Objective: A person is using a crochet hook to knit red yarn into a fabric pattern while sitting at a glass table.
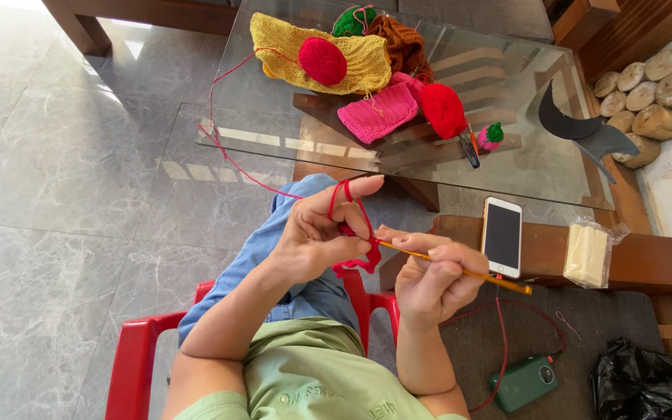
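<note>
Crochet in Red, Mid-Frame

Hands are meeting at the centre of the frame, above a denim-clad knee and a red chair [138, 350]. The left hand [316, 233] is pinching a small red piece [358, 260] between thumb and fingers, with red yarn [223, 140] looping over its raised forefinger. The right hand [429, 280] is closing its grip on a yellow hook [476, 274], fingers pressed together around the shaft, the tip reaching into the red piece.

From the left hand the yarn is running up and left to the glass surface [523, 155], ending at a red disc [322, 61] lying on a yellow knit [359, 66]. Beside these, at upper centre, are lying a pink knit [375, 115], a second red round [442, 110], a brown knit [404, 43] and a green bit [350, 22].

Right of the hands, a phone [502, 236] and a clear packet [587, 253] are resting on a wooden shelf [663, 264]. At lower right a green device [524, 381] and a black bag [643, 381] are sitting on a grey mat. Log rounds [647, 93] are stacked at upper right.
</note>
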